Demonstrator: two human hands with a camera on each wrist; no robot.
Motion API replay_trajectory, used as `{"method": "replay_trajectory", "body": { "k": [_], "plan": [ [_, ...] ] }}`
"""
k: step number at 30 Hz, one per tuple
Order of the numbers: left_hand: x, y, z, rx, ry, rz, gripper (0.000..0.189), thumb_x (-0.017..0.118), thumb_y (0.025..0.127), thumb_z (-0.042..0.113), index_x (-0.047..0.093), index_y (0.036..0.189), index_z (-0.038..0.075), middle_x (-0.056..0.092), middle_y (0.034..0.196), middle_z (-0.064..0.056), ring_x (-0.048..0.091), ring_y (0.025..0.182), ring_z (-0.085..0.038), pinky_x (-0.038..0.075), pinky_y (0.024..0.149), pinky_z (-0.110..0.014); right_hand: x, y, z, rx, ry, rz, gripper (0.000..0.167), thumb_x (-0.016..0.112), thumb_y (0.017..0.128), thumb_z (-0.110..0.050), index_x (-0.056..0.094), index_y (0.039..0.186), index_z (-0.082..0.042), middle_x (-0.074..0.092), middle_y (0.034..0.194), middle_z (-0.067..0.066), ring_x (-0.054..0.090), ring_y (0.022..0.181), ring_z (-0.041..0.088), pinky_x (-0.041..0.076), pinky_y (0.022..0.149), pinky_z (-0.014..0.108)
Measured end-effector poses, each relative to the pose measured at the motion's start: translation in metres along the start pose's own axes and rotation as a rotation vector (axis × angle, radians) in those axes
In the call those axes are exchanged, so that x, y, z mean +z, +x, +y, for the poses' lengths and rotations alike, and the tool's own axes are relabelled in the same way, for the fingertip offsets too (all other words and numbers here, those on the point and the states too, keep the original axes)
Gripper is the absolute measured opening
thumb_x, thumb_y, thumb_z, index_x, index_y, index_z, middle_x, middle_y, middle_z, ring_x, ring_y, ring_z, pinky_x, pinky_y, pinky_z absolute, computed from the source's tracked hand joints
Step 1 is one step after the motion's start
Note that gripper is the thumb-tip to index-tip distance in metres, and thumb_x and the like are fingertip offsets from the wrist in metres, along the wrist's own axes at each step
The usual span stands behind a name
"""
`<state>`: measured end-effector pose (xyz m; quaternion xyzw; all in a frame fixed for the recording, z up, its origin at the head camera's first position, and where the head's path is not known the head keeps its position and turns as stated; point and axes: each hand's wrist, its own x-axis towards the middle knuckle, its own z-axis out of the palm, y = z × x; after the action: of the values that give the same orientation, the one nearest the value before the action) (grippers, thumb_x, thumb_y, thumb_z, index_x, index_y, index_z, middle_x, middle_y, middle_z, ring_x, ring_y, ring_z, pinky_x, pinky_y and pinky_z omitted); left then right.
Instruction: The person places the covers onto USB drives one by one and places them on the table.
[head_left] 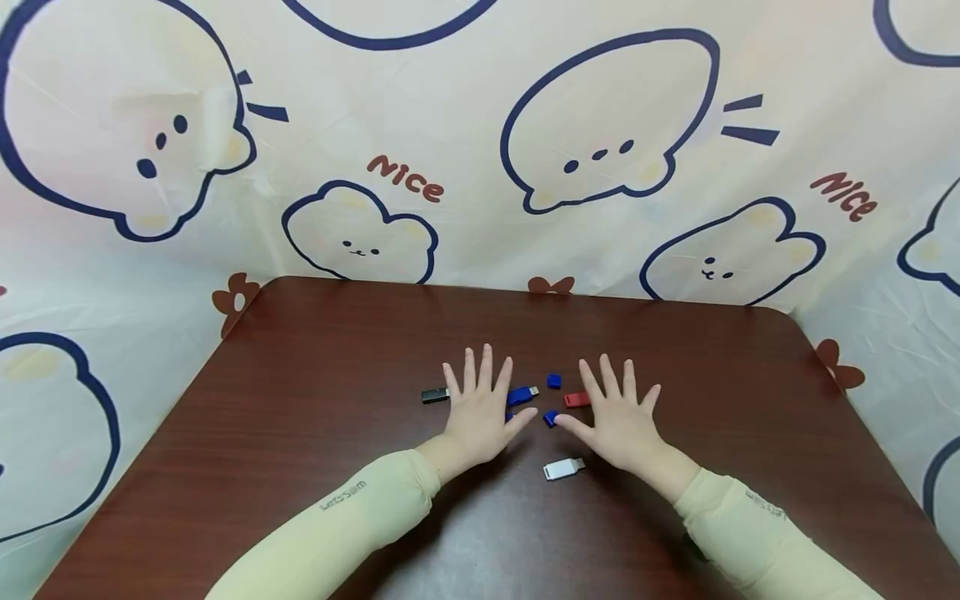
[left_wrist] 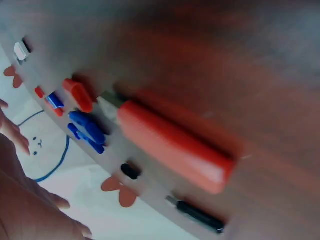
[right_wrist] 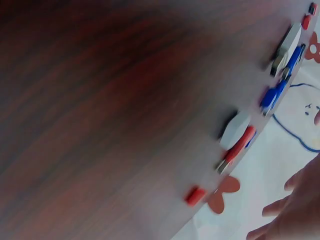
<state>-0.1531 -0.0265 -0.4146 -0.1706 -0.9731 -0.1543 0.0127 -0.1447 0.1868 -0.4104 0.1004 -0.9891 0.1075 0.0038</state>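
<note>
Both hands are spread with straight fingers, held over a scatter of USB sticks and caps, and neither grips anything. My left hand overlaps the end of a black USB stick and partly covers a blue USB stick. By my right hand, a red USB stick is half hidden behind the fingers, and a blue cap shows at the thumb tip. Between the wrists lies a white USB stick. The left wrist view has a red USB stick up close, its metal plug bare.
Another blue cap lies beyond the hands on the brown table. A black cap shows in the left wrist view; a red cap and a white cap in the right. A printed curtain surrounds the table.
</note>
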Motion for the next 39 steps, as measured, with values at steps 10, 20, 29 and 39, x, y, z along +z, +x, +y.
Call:
{"method": "replay_trajectory", "body": {
  "k": [10, 20, 29, 39],
  "plan": [
    [0.004, 0.023, 0.029, 0.086, 0.086, -0.106, 0.071, 0.041, 0.092, 0.058, 0.035, 0.145, 0.011, 0.015, 0.155, -0.018, 0.006, 0.143, -0.040, 0.002, 0.108, -0.066, -0.006, -0.003, 0.036, 0.020, -0.086, 0.027, 0.080, 0.052, 0.088, -0.055, 0.029, 0.145, -0.005, 0.033, 0.145, 0.026, 0.027, 0.132, 0.050, 0.020, 0.099, 0.072],
    [0.019, 0.042, 0.064, 0.216, 0.190, -0.090, 0.049, 0.050, 0.092, 0.048, 0.053, 0.130, 0.016, 0.047, 0.139, -0.005, 0.038, 0.132, -0.024, 0.025, 0.109, -0.050, -0.005, -0.001, 0.051, -0.025, -0.159, 0.105, 0.055, 0.064, 0.087, -0.026, 0.048, 0.130, 0.004, 0.056, 0.123, 0.024, 0.052, 0.109, 0.042, 0.045, 0.084, 0.055],
    [0.031, 0.057, 0.076, 0.201, 0.284, -0.077, 0.023, 0.056, 0.092, 0.036, 0.068, 0.103, 0.019, 0.065, 0.102, 0.003, 0.057, 0.097, -0.013, 0.048, 0.081, -0.029, 0.001, 0.008, 0.057, -0.008, -0.108, 0.121, 0.035, 0.066, 0.086, -0.019, 0.063, 0.115, 0.001, 0.065, 0.101, 0.019, 0.059, 0.095, 0.034, 0.052, 0.072, 0.047],
    [0.042, 0.070, 0.089, 0.173, 0.344, -0.135, 0.020, 0.052, 0.095, 0.021, 0.070, 0.102, 0.027, 0.065, 0.105, 0.006, 0.058, 0.099, -0.012, 0.047, 0.085, -0.028, -0.002, 0.013, 0.059, 0.006, -0.065, 0.055, 0.013, 0.067, 0.083, -0.013, 0.070, 0.093, -0.006, 0.068, 0.088, 0.013, 0.066, 0.084, 0.030, 0.052, 0.064, 0.044]
  ]
}}
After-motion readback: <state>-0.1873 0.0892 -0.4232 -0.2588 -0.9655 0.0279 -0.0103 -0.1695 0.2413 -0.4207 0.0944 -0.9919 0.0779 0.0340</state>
